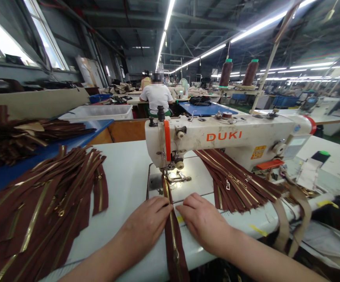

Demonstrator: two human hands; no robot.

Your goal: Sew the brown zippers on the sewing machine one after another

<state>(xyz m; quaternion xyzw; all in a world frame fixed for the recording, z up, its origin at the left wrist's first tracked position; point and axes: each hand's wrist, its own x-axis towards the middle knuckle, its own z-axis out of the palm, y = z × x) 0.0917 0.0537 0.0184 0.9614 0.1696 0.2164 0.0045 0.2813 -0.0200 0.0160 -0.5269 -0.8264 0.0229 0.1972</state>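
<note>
A brown zipper (174,239) with gold teeth runs from under the presser foot of the white sewing machine (193,135) down over the table's front edge. Its slider shows near the lower end. My left hand (146,217) is closed on the zipper's left edge, just in front of the metal needle plate (197,186). Just right of the strip, my right hand (202,221) has its fingers bunched together, tips close to the zipper's edge. Whatever those fingertips hold is hidden.
Many loose brown zippers (43,207) are heaped at left. Another bundle of zippers (240,180) lies under the machine arm. Beige straps (300,211) hang at right. Two brown thread cones (226,73) stand behind. A person in a white shirt (156,98) sits farther ahead.
</note>
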